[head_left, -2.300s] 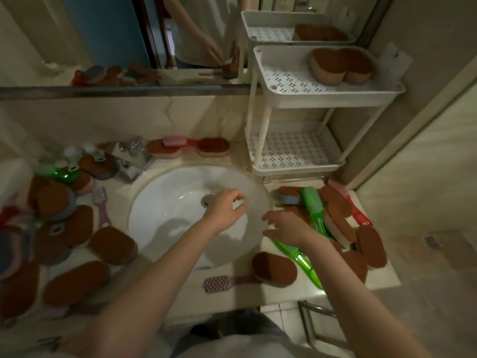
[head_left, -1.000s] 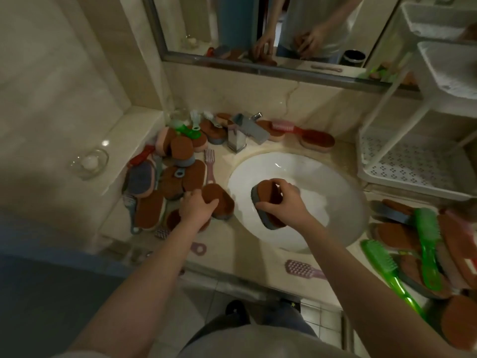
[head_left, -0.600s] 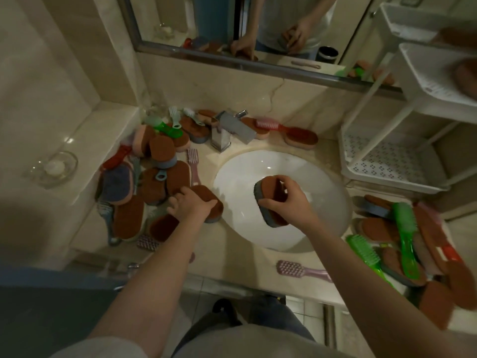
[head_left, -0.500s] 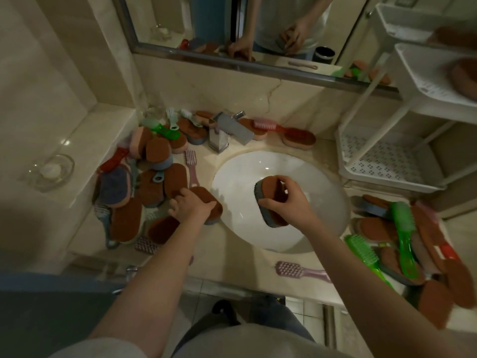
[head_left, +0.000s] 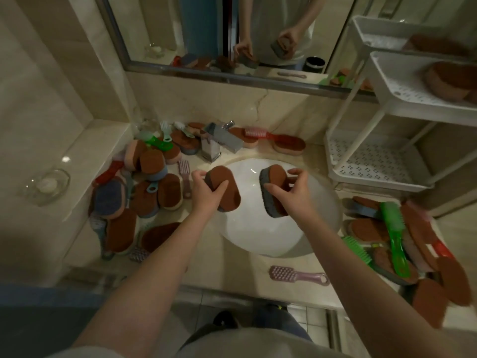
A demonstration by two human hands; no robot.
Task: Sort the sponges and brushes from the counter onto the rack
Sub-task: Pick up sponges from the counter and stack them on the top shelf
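1. The left grip (head_left: 206, 196) is closed around a brown sponge (head_left: 228, 192), with thumb and fingers curled over its upper end. This sponge is in the air above the left edge of the white sink (head_left: 284, 239).
2. The right grip (head_left: 293, 195) pinches a grey-backed sponge (head_left: 271, 195) between thumb and fingers. It is tilted, brown face to the right, above the middle of the sink.
3. The two held sponges are near each other but do not touch.
4. On the tabletop (head_left: 232, 270), left of the sink, lies a left pile (head_left: 154, 187) of brown sponges and small brushes, many on top of each other.
5. On the right of the sink lies a right pile (head_left: 366, 228) of brown sponges, with two green brushes (head_left: 395, 241) across them.
6. A pink brush (head_left: 296, 275) lies alone at the front edge of the tabletop, below the sink.
7. The white rack (head_left: 338, 174) stands at the right against the wall. Its upper tray carries rack sponges (head_left: 449, 81), brown ones, at the far side.
8. A metal faucet (head_left: 222, 140) stands behind the sink, and a mirror (head_left: 258, 21) is above it.
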